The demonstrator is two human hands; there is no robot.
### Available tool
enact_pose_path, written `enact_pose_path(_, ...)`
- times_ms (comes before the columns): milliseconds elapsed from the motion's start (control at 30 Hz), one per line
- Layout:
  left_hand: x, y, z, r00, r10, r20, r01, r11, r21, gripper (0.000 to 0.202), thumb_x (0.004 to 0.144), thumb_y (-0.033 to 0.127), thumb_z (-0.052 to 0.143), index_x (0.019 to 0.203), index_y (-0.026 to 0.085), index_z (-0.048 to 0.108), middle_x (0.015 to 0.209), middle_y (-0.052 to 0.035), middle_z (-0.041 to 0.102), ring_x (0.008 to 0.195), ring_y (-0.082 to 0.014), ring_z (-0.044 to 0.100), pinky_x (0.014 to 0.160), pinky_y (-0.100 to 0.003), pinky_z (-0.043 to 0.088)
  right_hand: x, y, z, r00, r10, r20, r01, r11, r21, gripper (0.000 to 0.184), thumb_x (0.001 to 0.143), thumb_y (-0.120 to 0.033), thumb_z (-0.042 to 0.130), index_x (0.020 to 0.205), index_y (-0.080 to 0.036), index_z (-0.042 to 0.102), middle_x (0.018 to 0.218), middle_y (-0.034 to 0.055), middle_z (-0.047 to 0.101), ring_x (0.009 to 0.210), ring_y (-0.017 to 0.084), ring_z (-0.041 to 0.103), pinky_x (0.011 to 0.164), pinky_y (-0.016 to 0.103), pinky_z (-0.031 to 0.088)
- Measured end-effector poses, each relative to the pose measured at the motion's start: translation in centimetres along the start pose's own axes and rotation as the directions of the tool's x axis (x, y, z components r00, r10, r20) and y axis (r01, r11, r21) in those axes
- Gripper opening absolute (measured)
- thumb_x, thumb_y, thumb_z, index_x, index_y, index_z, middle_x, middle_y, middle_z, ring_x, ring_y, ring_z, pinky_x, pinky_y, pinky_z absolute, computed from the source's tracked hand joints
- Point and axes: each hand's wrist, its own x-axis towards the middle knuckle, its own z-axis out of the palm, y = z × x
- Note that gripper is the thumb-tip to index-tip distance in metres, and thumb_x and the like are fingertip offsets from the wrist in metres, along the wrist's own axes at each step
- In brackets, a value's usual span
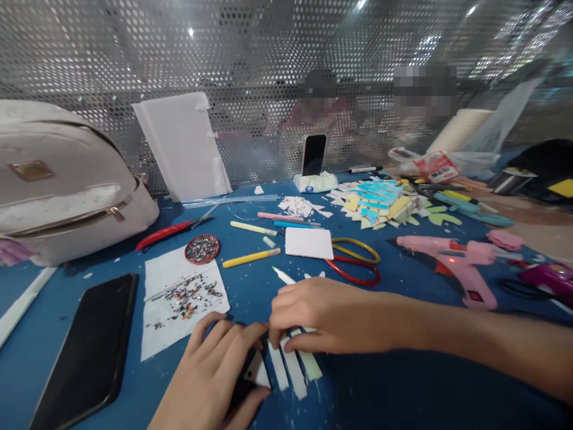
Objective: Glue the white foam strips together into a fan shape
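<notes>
Several narrow strips lie side by side on the blue table at the near middle: a white strip, a wider white strip and a pale green strip. My right hand reaches in from the right, fingers bent down onto their far ends and thumb across them. Beside it, my left hand curls around a small white piece, thumb on its near side and fingers at its far side. The fingers partly hide this piece and the strips' upper ends.
A tissue with dark glitter bits and a black phone lie left. Scissors sit under a white block. A pink glue gun with a lit red light rests right. Cut scraps are piled behind.
</notes>
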Motion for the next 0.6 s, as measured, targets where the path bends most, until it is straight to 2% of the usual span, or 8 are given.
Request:
enact_pose_path(133, 0.1, 0.0, -0.1, 1.0, -0.002, 0.006, 0.002, 1.0, 0.013, 0.047, 0.092, 0.021, 0.057, 0.135, 0.025, 0.039, 0.102, -0.0039, 0.07, 0.095, -0.0242, 0.063, 0.098, -0.043, 0.043, -1.4, 0.0, 1.3, 0.983, 0.121, -0.136, -0.116, 0.992, 0.04, 0.026, 0.092, -0.036, 0.067, 0.11, -0.018, 0.063, 0.107, 0.0059, 0.067, 0.101, 0.021, 0.059, 0.084, 0.03, 0.043)
enact_pose_path(233, 0.2, 0.1, -0.2, 1.0, -0.006, -0.006, 0.006, 1.0, 0.015, 0.046, 0.092, 0.023, 0.058, 0.134, 0.025, 0.04, 0.1, -0.0036, 0.07, 0.092, -0.0234, 0.065, 0.098, -0.043, 0.044, -2.9, 0.0, 2.9, 0.963, 0.149, -0.224, -0.153, 0.988, -0.001, 0.058, 0.076, -0.054, 0.078, 0.116, -0.015, 0.062, 0.109, 0.0097, 0.065, 0.099, 0.027, 0.057, 0.088, 0.039, 0.043)
enact_pose_path(300, 0.3, 0.2, -0.2, 1.0, -0.016, -0.006, 0.016, 1.0, 0.01, 0.047, 0.092, 0.024, 0.06, 0.135, 0.026, 0.04, 0.1, -0.0029, 0.071, 0.091, -0.0226, 0.066, 0.097, -0.042, 0.045, -3.5, -0.1, 3.9, 0.95, 0.171, -0.26, -0.194, 0.979, -0.064, 0.066, 0.069, -0.058, 0.081, 0.115, -0.014, 0.063, 0.11, 0.0123, 0.063, 0.099, 0.029, 0.055, 0.089, 0.043, 0.043)
enact_pose_path(400, 0.4, 0.3, -0.2, 0.999, -0.039, 0.001, 0.039, 0.999, 0.014, 0.049, 0.092, 0.024, 0.061, 0.136, 0.028, 0.04, 0.101, -0.0013, 0.07, 0.093, -0.0227, 0.067, 0.094, -0.041, 0.046, -3.9, -0.2, 4.6, 0.937, 0.212, -0.276, -0.238, 0.969, -0.064, 0.056, 0.067, -0.048, 0.086, 0.108, -0.015, 0.064, 0.112, 0.0113, 0.061, 0.1, 0.029, 0.054, 0.086, 0.041, 0.044)
enact_pose_path(467, 0.3, 0.4, -0.2, 0.999, -0.041, -0.011, 0.042, 0.999, 0.032, 0.048, 0.092, 0.026, 0.062, 0.135, 0.029, 0.042, 0.102, -0.0003, 0.07, 0.094, -0.0231, 0.067, 0.093, -0.041, 0.047, -4.0, -0.4, 4.5, 0.938, 0.204, -0.281, -0.219, 0.975, -0.022, 0.054, 0.065, -0.041, 0.088, 0.106, -0.015, 0.064, 0.114, 0.01, 0.061, 0.102, 0.028, 0.054, 0.087, 0.039, 0.044)
enact_pose_path(600, 0.2, 0.4, -0.1, 0.999, -0.043, -0.021, 0.043, 0.998, 0.037, 0.047, 0.092, 0.027, 0.063, 0.133, 0.029, 0.041, 0.102, 0.0004, 0.07, 0.094, -0.0228, 0.068, 0.093, -0.041, 0.047, -4.6, -1.2, 3.3, 0.945, 0.204, -0.257, -0.206, 0.978, 0.022, 0.043, 0.074, -0.022, 0.079, 0.113, -0.015, 0.061, 0.108, 0.0072, 0.065, 0.099, 0.024, 0.057, 0.089, 0.036, 0.045)
